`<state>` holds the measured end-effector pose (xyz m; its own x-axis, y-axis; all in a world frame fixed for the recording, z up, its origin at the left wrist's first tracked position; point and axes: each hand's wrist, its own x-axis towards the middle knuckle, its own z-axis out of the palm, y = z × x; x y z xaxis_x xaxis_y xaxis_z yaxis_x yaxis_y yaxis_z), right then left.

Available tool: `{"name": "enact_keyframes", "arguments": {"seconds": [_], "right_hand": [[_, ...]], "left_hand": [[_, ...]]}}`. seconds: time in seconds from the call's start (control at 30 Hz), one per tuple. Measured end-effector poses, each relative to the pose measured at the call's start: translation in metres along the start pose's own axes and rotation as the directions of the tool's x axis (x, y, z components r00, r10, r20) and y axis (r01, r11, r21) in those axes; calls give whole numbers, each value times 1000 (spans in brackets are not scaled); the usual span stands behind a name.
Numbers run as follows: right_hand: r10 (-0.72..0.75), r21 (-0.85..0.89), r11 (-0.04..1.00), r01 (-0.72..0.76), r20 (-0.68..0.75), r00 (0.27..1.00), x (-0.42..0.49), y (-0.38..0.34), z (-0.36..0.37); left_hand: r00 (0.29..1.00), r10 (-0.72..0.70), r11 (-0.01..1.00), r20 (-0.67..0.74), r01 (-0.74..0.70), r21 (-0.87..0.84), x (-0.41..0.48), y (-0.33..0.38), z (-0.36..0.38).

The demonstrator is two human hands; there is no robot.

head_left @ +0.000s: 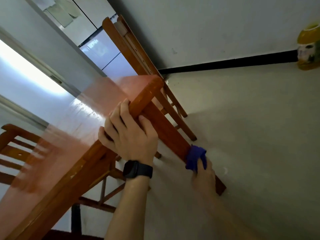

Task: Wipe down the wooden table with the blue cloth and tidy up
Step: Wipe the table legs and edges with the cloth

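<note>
The wooden table point(72, 129) fills the left of the tilted head view, its glossy top reflecting a bright window. My left hand point(128, 134), with a black watch on the wrist, grips the table's edge near the corner, fingers curled over the top and thumb on the leg side. Lower right, my right hand point(204, 172) holds the blue cloth point(194, 157) wrapped against the table leg point(166, 130), about two thirds of the way down toward the floor. The cloth covers my fingers.
A wooden chair point(138, 54) leans folded against the white wall behind the table corner. Another wooden chair point(12, 148) stands at the far left. A yellow bottle point(308, 47) sits on the floor by the wall at the right. Pale floor stretches right of the leg.
</note>
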<state>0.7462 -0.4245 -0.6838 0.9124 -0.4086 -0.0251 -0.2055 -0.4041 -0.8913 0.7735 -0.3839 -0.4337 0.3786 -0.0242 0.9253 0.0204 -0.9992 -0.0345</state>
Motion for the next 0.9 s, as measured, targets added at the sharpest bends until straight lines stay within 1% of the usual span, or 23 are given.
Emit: {"name": "enact_keyframes", "arguments": {"seconds": [0.07,0.1,0.13,0.17,0.2,0.23,0.3,0.33,0.37,0.4,0.43,0.47,0.5,0.53,0.6,0.63,0.67,0.7,0.73,0.77,0.8,0.83,0.9], "right_hand": [[-180,130,968,213,-227,957,7,-43,2],[-291,124,933,337,-291,912,10,-62,3],[-376,96,902,421,-306,875,11,-71,6],[-420,64,889,453,-277,864,12,-65,12],[-418,18,902,432,-217,882,12,-51,14],[-371,-49,929,367,-129,920,9,-29,17],[-141,-202,967,155,85,986,-1,23,18],[-1,-258,965,46,171,985,-5,43,15],[103,-224,973,-54,215,971,-8,50,9],[96,-152,986,-70,173,980,-6,46,6],[-12,-67,998,16,51,999,-3,33,6],[-115,32,993,118,-66,991,0,13,10],[-173,126,973,192,-152,973,1,-10,9],[-258,156,945,289,-190,947,3,-32,10],[-384,61,912,405,-214,898,3,-51,16],[-373,48,921,387,-175,911,3,-46,20],[-309,49,948,315,-100,946,1,-33,22],[-192,31,981,192,12,981,-3,-12,25],[-69,-33,997,72,82,994,-7,8,24],[70,-78,995,-60,136,988,-10,25,23],[157,-87,986,-145,158,975,-11,32,18],[148,-67,988,-140,134,980,-10,29,15],[-62,24,998,63,-33,997,-4,5,15]], "left_hand": [[1000,7,1000,-16,-7,27,-3,-5,3],[999,13,999,-30,-12,40,-5,-8,4],[999,22,999,-46,-19,50,-5,-10,5],[998,28,998,-50,-25,57,-5,-11,6],[999,32,998,-41,-30,59,-6,-11,6],[999,36,998,-27,-35,55,-6,-11,6],[999,33,999,-16,-33,42,-4,-8,5],[1000,26,999,-15,-26,37,-3,-7,4],[1000,24,999,-12,-23,37,-3,-5,3],[1000,24,999,-10,-24,38,-3,-4,3],[1000,25,999,-13,-24,42,-3,-3,4],[1000,24,999,-19,-24,45,-3,-4,5],[999,24,998,-26,-23,50,-4,-6,5],[999,26,998,-30,-24,56,-5,-8,6],[999,38,997,-32,-35,67,-6,-12,7],[999,41,997,-29,-39,69,-7,-13,7],[999,43,997,-24,-42,65,-7,-12,6],[999,47,997,-19,-46,56,-6,-11,6],[999,48,998,-14,-48,45,-5,-8,5],[999,44,998,-8,-44,33,-5,-6,4],[999,39,999,-2,-39,22,-5,-4,3],[999,36,999,1,-36,13,-5,-2,3],[999,32,999,0,-32,5,-5,-2,4]]}}
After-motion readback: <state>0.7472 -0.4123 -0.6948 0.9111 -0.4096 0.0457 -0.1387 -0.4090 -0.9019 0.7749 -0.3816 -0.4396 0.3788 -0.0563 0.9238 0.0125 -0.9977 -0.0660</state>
